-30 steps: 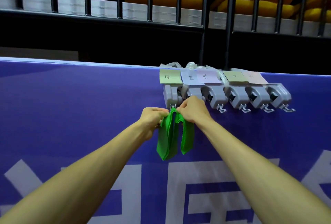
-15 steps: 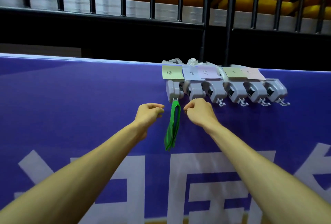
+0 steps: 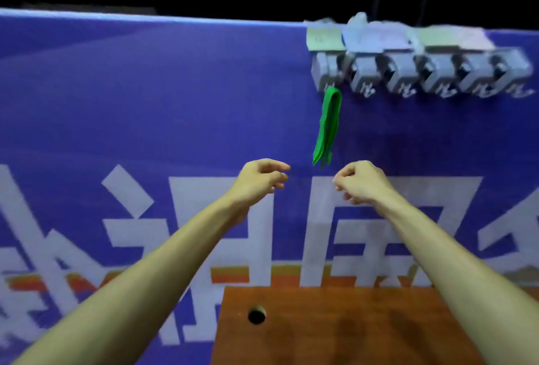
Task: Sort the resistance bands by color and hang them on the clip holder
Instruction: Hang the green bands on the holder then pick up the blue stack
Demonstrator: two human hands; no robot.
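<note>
A green resistance band (image 3: 328,126) hangs folded from the leftmost hook of the grey clip holder (image 3: 420,72), which is fixed near the top of a blue banner. Paper colour labels sit above the clips, blurred. My left hand (image 3: 259,182) is below and left of the band's lower end, fingers loosely curled, holding nothing. My right hand (image 3: 361,182) is below and right of it, also loosely curled and empty. Neither hand touches the band. The other hooks carry nothing.
The blue banner (image 3: 145,102) with large white characters fills the background. A brown wooden table top (image 3: 335,326) with a round hole (image 3: 256,315) lies at the bottom, under my arms. No other bands are in view.
Both hands let go of the green band, which now hangs on the leftmost hook, and dropped below it. The view tilted down and left, bringing the wooden table into sight.
</note>
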